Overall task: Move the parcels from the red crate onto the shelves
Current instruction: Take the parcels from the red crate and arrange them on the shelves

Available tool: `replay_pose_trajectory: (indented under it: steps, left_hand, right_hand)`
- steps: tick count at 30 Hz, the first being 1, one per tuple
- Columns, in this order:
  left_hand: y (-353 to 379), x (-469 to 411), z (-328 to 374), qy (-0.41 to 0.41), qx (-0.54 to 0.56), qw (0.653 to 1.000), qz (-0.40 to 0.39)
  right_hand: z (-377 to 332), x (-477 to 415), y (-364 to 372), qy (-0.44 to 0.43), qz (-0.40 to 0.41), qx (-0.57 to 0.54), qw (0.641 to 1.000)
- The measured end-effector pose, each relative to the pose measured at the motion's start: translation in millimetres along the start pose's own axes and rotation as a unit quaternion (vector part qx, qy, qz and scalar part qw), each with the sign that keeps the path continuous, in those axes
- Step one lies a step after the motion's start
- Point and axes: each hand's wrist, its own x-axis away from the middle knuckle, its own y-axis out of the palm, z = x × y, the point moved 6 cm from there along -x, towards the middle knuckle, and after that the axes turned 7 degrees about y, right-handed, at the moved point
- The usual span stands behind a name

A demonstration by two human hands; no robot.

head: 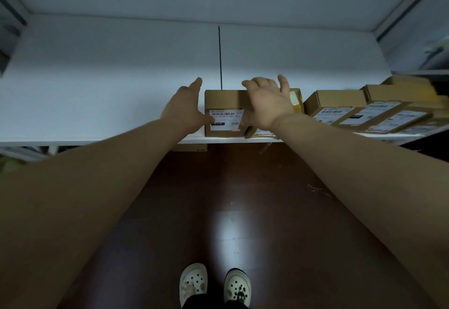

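Box on shelf, hands flanking.
Left hand flat, fingers straight, against its left side; right hand spread loose over its top-right edge.

Parcel storeroom: labelled boxes, shelves

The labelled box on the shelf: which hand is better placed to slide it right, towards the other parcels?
Probably the left hand. It lies open along the left side of the labelled box, ready to push rightward. The right hand rests over the box's top right, where it could only pull.
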Motion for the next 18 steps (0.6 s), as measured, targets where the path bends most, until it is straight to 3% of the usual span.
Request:
replay_pose_trajectory:
  steps: [14,18]
  left_hand:
    - [-15.6,13.1,16.5,0.031,-0.034,0.999,0.01]
    - [0.2,-1.0,16.8,0.048,-0.056,0.997,-0.027]
  right_hand:
    - [-2.4,3.3,-8.2,-0.008,0.003,0.003,1.0]
    - [-2.3,-12.2,7.9,-0.021,-0.017,0.011,1.0]
